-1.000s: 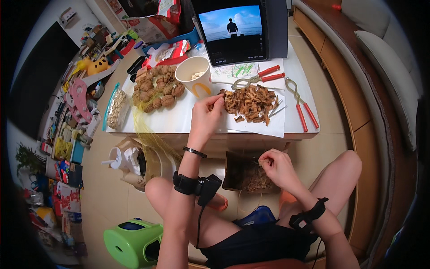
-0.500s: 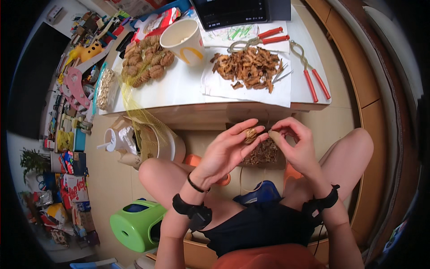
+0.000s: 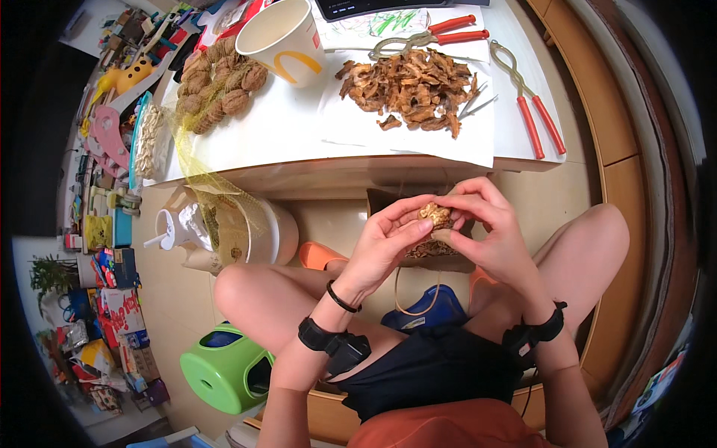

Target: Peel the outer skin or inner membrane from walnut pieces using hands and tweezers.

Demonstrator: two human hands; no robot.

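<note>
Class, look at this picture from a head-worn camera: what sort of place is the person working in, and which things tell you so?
Probably a room in a home, not a workshop. A cluttered strip of colourful toys and boxes lines the tiled floor, a green plastic stool stands beside the seated person, and a low white table holds whole walnuts in yellow netting.

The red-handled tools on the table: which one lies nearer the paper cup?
The pliers at the table's far edge, lying crosswise just right of the paper cup. The long-handled nutcracker lies farther right, beyond the shell pile.
</note>
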